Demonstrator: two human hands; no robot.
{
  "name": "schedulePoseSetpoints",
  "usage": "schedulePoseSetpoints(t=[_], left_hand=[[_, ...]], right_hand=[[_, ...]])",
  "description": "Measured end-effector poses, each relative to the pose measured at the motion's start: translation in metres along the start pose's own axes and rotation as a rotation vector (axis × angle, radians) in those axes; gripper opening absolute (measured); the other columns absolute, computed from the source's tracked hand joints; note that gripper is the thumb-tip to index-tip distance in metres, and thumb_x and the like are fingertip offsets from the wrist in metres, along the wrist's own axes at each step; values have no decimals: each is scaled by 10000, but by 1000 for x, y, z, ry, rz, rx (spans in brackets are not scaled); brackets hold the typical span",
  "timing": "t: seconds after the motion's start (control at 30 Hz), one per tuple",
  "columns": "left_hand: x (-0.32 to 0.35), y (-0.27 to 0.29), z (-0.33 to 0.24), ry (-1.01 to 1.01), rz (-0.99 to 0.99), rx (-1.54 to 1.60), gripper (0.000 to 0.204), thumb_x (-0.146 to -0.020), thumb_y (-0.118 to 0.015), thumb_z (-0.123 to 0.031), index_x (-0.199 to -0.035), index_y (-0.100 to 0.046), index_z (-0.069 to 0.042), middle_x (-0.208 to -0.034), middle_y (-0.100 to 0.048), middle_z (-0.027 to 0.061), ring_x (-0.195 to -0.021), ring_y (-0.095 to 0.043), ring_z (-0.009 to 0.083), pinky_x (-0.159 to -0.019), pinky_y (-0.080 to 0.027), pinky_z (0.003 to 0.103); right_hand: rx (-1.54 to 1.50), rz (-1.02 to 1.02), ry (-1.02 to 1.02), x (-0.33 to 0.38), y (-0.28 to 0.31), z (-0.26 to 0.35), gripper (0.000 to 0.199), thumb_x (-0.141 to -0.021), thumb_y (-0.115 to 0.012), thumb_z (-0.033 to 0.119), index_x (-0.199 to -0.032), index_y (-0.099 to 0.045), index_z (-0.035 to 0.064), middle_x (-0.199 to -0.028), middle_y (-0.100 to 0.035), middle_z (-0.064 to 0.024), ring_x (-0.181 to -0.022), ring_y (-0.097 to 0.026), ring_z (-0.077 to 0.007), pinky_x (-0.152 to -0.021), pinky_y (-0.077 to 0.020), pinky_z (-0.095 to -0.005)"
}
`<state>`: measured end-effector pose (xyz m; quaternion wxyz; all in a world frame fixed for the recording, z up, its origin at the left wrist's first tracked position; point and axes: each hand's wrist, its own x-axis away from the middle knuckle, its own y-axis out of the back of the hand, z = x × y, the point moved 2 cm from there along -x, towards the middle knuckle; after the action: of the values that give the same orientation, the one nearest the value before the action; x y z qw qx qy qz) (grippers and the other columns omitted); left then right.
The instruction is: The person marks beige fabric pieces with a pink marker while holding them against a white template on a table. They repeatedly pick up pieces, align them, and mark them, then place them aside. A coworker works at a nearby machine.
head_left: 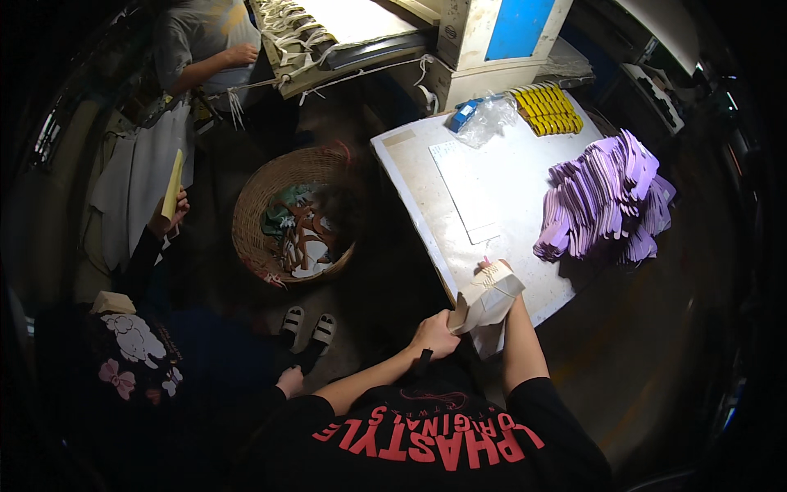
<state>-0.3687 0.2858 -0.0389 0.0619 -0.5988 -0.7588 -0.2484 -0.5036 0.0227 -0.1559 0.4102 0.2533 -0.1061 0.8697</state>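
Observation:
Over the near edge of the white worktable [410, 168], I hold a thick stack of cream cut-out pieces [490, 297], with thin cord or bands across its top. My left hand [434, 335] is closed on the stack's near left end. Around the far side reaches my right hand [502, 265], its fingers curled against the stack and mostly hidden behind it. A pale sheet or flap [489, 338] hangs just below. Nearby on the table lies a white paper sheet [466, 193].
Purple cut pieces [602, 197] are piled at the table's right. Yellow pieces [548, 109], a clear plastic bag [489, 121] and a blue box [464, 115] lie at the back. A wicker basket of scraps [246, 215] stands left. Co-workers [147, 353] [209, 49] are at left and far left.

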Motion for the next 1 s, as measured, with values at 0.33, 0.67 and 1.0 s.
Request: schedulePoseSetpoints(t=[0.33, 0.67, 1.0], left_hand=[[-20, -30, -18, 58, -174, -75, 341, -789, -710, -131, -1095, -659, 11, -1020, -735, 276, -1024, -716, 458, -869, -566, 464], [17, -96, -35, 51, -280, 117, 383, -786, -743, -120, -1125, -644, 26, -1013, -729, 278, -1015, -717, 458, -859, -568, 440], [33, -118, -44, -113, -330, 22, 589, -697, -792, -163, -1248, -654, -8, -1087, -722, 275, -1086, -718, 400, -916, -565, 428]], right_hand=[[250, 74, -214, -10, -6, 27, 316, -928, -653, 254, -822, -765, -22, -645, -695, -158, -460, -611, -237, -407, -458, -356], [-5, 140, -230, -33, -1, -23, 362, -949, -622, 325, -892, -791, 10, -871, -776, -175, -826, -746, -279, -736, -584, -375], [457, 319, 125, 21, -11, 60, 370, -970, -542, 265, -777, -746, 23, -724, -742, -132, -619, -693, -236, -585, -530, -377]])
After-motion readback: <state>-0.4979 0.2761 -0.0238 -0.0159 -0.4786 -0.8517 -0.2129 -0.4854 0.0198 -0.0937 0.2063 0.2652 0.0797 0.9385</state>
